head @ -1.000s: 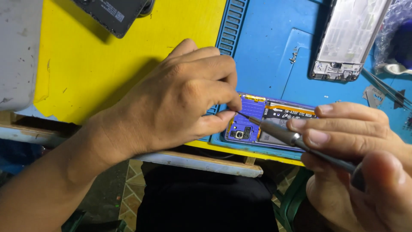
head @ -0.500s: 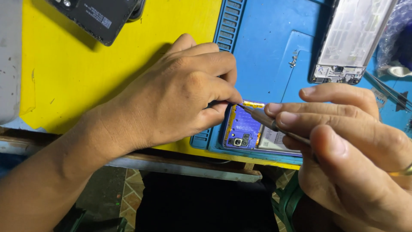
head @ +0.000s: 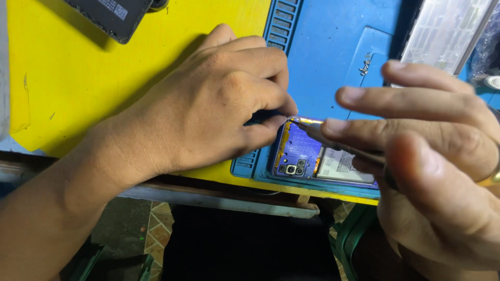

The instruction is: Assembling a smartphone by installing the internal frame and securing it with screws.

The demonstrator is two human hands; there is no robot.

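on the blue mat (head: 333, 67) by the desk's near edge, the opened phone (head: 312, 156) now lies steadier under the left hand (head: 208, 104) pinching its top corner, while the right hand (head: 437, 171), closed on a thin screwdriver (head: 344, 148), has brought the tip right to that corner.

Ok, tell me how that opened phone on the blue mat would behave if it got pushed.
The opened phone lies flat on the blue mat, so it would likely slide, not tip or roll. Its insides and camera cluster are exposed, so it is probably fragile. The left hand at its corner and the right hand's thin tool suggest it needs steadying.
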